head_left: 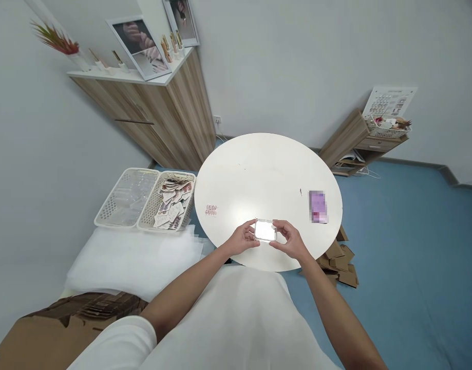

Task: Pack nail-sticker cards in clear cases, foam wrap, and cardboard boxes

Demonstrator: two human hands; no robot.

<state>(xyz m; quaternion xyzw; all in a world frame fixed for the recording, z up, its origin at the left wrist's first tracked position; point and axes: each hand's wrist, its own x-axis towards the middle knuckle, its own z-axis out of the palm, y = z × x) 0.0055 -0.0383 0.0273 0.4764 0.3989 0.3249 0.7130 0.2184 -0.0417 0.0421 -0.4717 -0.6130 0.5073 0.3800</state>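
Observation:
Between my two hands is a small clear plastic box (265,231), rectangular with rounded corners and bright with glare. My left hand (243,238) grips its left end between thumb and fingers. At the opposite end, my right hand (288,239) holds it the same way. The box is over the near part of a round white table (266,174); whether it touches the top I cannot tell. A small set of press-on nails (211,210) lies on the table to the left. To the right lies a purple packet (318,206), blurred out, with a tiny dark reddish piece (301,191) beside it.
Left of the table stand two white baskets, one with clear plastic boxes (130,192), one with printed cards (174,203). White foam sheets (135,257) and a cardboard box (46,334) are nearer. Flattened cardboard (339,262) lies right. A wooden cabinet (162,113) and shelf (347,139) stand behind.

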